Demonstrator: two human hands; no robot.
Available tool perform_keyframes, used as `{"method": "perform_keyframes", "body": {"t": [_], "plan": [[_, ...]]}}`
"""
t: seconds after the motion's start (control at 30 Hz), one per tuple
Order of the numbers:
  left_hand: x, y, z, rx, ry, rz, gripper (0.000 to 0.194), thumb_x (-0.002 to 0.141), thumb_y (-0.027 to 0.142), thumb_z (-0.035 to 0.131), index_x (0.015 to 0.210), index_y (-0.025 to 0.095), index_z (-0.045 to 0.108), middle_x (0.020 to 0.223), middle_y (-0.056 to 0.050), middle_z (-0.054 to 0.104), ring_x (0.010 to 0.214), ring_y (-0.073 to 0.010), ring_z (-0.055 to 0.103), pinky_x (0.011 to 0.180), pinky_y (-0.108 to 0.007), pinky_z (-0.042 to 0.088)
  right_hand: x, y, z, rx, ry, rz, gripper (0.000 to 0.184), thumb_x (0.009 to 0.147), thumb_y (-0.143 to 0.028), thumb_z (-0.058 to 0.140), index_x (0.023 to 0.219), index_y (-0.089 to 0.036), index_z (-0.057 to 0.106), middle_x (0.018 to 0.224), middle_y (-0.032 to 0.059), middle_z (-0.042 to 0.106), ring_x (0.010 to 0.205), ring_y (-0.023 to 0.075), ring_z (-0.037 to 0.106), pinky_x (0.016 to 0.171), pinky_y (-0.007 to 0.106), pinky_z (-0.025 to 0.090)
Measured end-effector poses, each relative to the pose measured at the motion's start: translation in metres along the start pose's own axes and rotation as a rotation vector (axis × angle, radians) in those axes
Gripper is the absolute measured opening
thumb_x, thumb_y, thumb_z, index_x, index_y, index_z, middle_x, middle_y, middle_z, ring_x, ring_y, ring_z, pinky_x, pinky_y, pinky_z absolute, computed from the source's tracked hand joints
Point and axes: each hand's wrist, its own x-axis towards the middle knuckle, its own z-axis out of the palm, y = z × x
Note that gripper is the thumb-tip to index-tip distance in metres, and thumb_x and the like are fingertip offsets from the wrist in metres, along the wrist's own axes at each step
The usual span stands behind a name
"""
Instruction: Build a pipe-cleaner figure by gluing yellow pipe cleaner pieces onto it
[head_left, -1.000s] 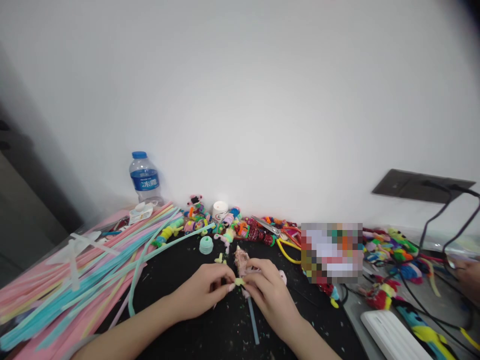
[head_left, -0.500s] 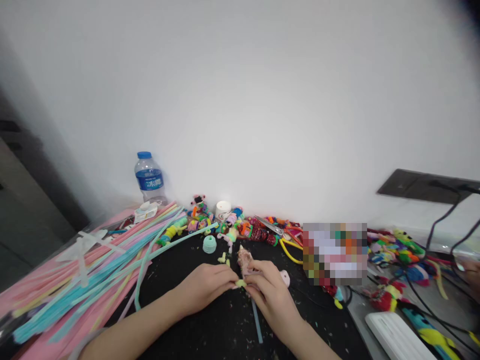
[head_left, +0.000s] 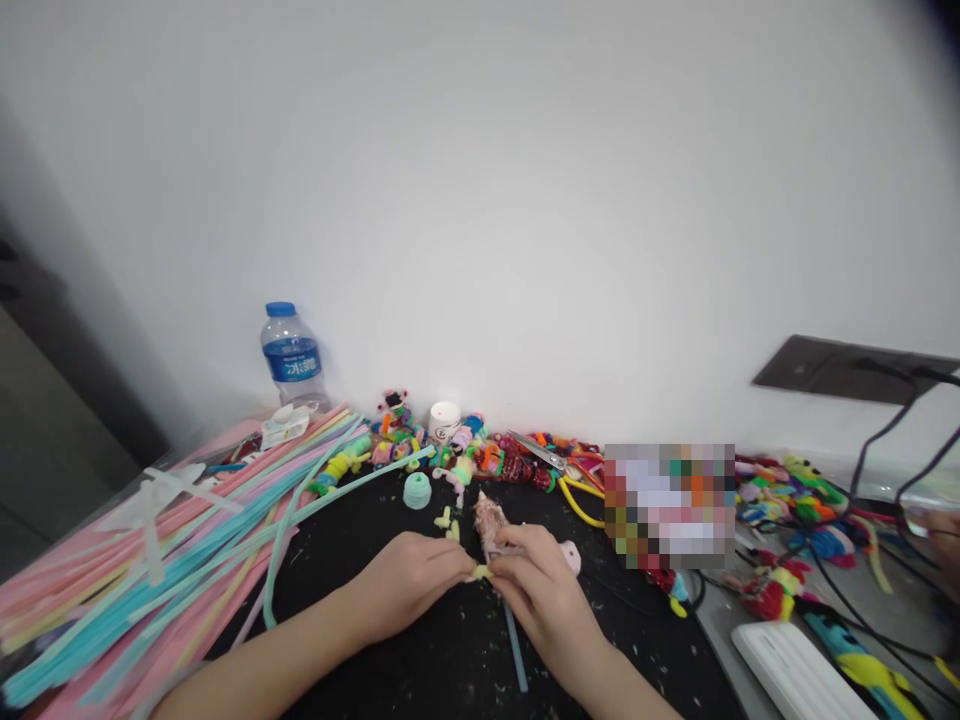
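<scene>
My left hand (head_left: 422, 580) and my right hand (head_left: 544, 600) meet over the black work surface. Their fingertips pinch a small pale-yellow fuzzy piece (head_left: 481, 572), like a bit of pipe cleaner, mostly covered by the fingers. Partly under my right hand lies what looks like a pink glue gun (head_left: 571, 557); its crusted nozzle end (head_left: 489, 520) points away, and a bluish glue stick (head_left: 515, 645) sticks out toward me. Just beyond my left hand are small yellow fuzzy pieces (head_left: 448, 522). A mint-green coil (head_left: 417, 490) sits farther back.
Bundled pastel pipe cleaners (head_left: 187, 560) fill the left side. Along the wall stand a water bottle (head_left: 292, 355), a white cup (head_left: 445, 422) and several fuzzy figures (head_left: 397, 440). Yellow-and-red-handled scissors (head_left: 581, 500) lie right of centre. Cables (head_left: 862, 480), a white device (head_left: 799, 665) and another person's hand (head_left: 941, 530) are right.
Both hands keep pinching the yellow piece, with only slight finger movement. The view has shifted a little, so the bottle and pipe cleaners appear slightly farther left.
</scene>
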Motion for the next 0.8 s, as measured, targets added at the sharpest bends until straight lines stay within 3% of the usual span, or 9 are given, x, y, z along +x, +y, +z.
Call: {"method": "perform_keyframes", "body": {"t": [0.8], "plan": [[-0.0030, 0.0009, 0.0080, -0.007, 0.012, -0.073, 0.017, 0.093, 0.019, 0.037, 0.093, 0.018, 0.054, 0.082, -0.001, 0.064, 0.071, -0.0138, 0.061, 0.062, -0.021, 0.042, -0.0011, -0.0008, -0.0002, 0.006, 0.020, 0.004, 0.012, 0.084, -0.009, 0.052, 0.090, -0.017, 0.059, 0.098, 0.0089, 0.058, 0.089, 0.0198, 0.054, 0.075, 0.034, 0.046]]}}
